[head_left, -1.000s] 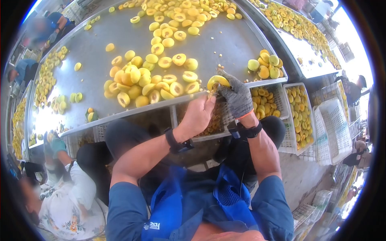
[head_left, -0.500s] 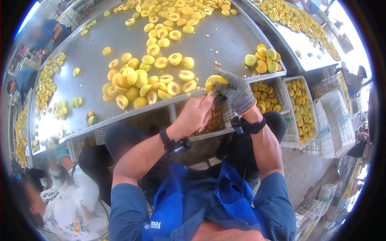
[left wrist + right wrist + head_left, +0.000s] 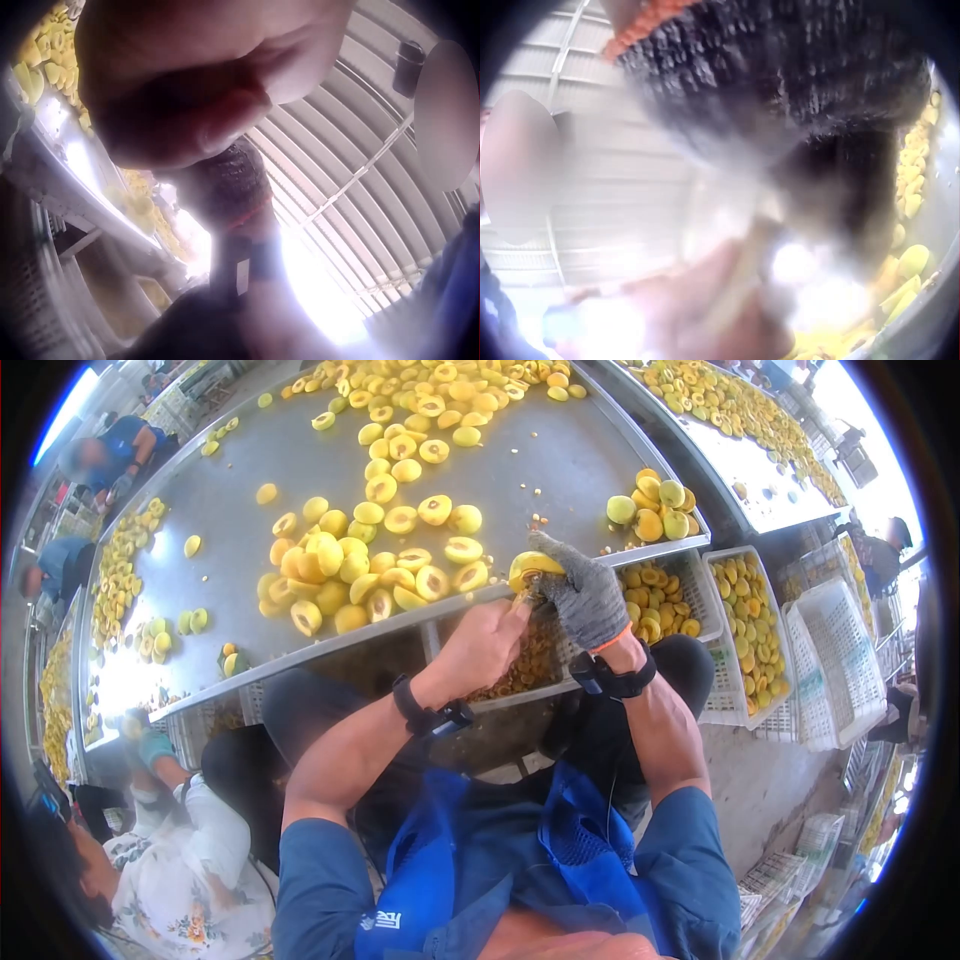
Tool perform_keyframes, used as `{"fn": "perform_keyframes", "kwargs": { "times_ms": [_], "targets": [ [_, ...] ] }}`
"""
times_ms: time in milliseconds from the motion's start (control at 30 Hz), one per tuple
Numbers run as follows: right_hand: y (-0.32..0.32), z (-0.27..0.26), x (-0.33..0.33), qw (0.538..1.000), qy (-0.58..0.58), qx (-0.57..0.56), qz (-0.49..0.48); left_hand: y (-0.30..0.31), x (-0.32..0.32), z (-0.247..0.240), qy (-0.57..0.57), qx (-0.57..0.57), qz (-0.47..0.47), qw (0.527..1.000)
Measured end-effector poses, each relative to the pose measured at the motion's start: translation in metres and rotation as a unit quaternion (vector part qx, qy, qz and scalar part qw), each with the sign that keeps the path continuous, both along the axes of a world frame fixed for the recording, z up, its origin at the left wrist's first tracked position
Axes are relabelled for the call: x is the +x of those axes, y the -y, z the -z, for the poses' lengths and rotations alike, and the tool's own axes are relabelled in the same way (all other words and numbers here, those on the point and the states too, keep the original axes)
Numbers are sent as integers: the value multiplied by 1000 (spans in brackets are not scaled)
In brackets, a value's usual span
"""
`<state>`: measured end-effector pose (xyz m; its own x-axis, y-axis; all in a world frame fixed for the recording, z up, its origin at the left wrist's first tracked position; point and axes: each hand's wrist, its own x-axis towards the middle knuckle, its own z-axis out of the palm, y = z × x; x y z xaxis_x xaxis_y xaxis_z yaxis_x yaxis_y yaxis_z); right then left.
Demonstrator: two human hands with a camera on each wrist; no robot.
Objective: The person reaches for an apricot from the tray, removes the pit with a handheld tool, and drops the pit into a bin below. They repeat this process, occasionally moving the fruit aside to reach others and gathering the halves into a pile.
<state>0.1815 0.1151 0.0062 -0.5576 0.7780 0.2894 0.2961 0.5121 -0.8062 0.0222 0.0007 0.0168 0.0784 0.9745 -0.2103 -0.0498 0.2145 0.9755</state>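
Note:
In the head view, my gloved right hand [image 3: 588, 603] grips a yellow peach [image 3: 533, 567] above the near edge of the metal table [image 3: 480, 592]. My bare left hand [image 3: 485, 643] is curled just below the fruit. Between its thumb and forefinger it pinches a slim tool [image 3: 522, 600], whose tip meets the peach; most of it is hidden in the fist. The left wrist view has the curled left fingers [image 3: 217, 131] close to the grey glove [image 3: 232, 180]. Glare blurs the right wrist view, where the glove [image 3: 780, 75] covers the top.
Peach halves [image 3: 330, 565] lie piled on the table left of my hands, with a smaller group of peaches [image 3: 655, 505] at its right corner. Crates of peaches [image 3: 745, 630] and stacked white crates [image 3: 830, 660] stand at right. Another person [image 3: 190, 860] sits at left.
Both hands stay together at the peach, which turns slightly in the gloved hand. The left fist shifts a little under it. The head view has swung slightly.

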Motion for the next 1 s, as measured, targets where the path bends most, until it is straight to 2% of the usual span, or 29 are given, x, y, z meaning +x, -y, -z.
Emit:
{"fn": "perform_keyframes", "kwargs": {
  "times_ms": [67,167,267,367,567,667,767,867,967,1000],
  "targets": [
    [-11,0,7,995,1,-79,-56,0,-4,-6,24,-20,20,999],
    [-21,-6,16,983,22,-138,-115,1,-13,0,64,-49,68,994],
    [-16,-11,16,988,2,-92,-122,2,-16,-5,137,-114,62,982],
    [-7,-7,9,995,-52,-38,-70,3,-19,-10,172,-127,62,975],
    [-17,-20,18,988,7,-58,-142,-1,-33,-3,244,-143,138,949],
    [-16,-12,16,990,-20,-58,-130,-5,-36,0,259,-158,143,942],
    [-12,-4,16,992,-6,-67,-104,-5,-36,4,223,-135,154,953],
    [0,-10,13,997,36,48,-43,-4,-30,-5,156,-139,119,971],
    [6,-9,10,998,6,55,-14,-3,-31,-4,187,-138,127,964],
    [5,-9,9,999,-16,26,-21,-4,-32,-1,211,-139,136,958]
  ]
}}
